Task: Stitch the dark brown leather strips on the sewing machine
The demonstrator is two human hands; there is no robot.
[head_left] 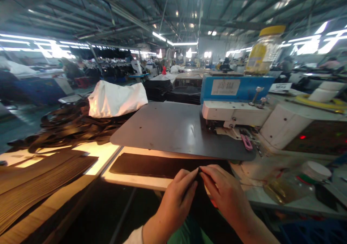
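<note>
In the head view, my left hand (177, 197) and my right hand (223, 190) meet at the table's front edge. Both are closed, with fingertips pinching a small dark edge of a dark fabric piece (202, 200) that hangs down between them. Just behind the fingers, a dark brown fabric strip (151, 165) lies flat on the lit pale tabletop. Beyond it is a grey metal plate (162, 125) of a sewing machine (234, 112). Pink-handled thread snips (246, 142) rest near the needle area.
Stacked brown fabric strips (46, 182) lie at left, behind them a heap of dark straps (70, 128) under a white cloth (116, 97). A yellow-lidded jar (264, 52) stands on the blue machine cover (244, 87). At right lies a clear bottle (292, 186) of yellowish liquid.
</note>
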